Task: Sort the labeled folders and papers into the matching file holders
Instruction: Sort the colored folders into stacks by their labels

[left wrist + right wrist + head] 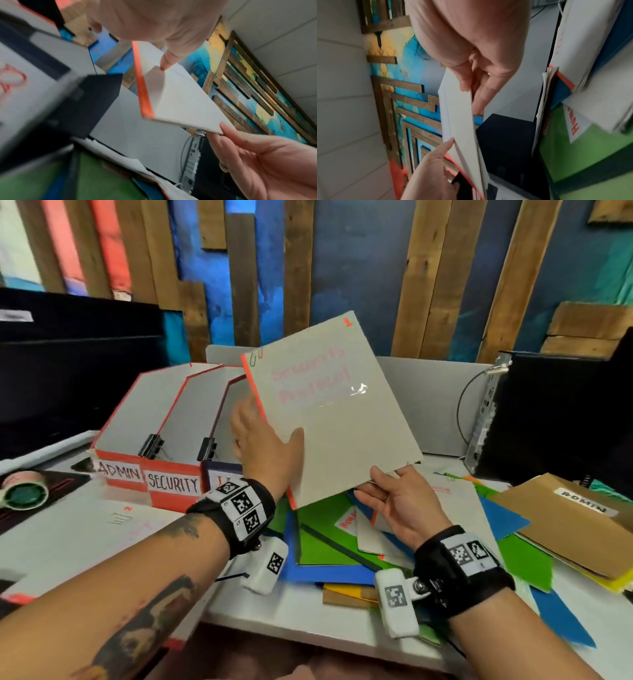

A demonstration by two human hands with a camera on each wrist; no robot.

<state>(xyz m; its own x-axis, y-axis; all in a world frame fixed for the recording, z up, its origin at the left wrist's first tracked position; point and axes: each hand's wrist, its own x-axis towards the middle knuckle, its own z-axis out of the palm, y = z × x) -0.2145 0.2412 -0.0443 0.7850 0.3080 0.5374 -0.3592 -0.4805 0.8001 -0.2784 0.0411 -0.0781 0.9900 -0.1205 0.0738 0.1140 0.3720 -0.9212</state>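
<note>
One grey card folder (334,409), flat and rectangular with an orange spine and faint pink lettering, is held tilted above the desk, long axis running from 5 o'clock up to 11 o'clock, its numbered corner pointing toward 12. Left hand (265,445) grasps the spine edge, thumb on the front face; right hand (397,503) pinches the lower corner. Three cardboard file holders (164,419), two with red trim, labelled ADMIN and SECURITY, stand at 9 o'clock of it.
</note>
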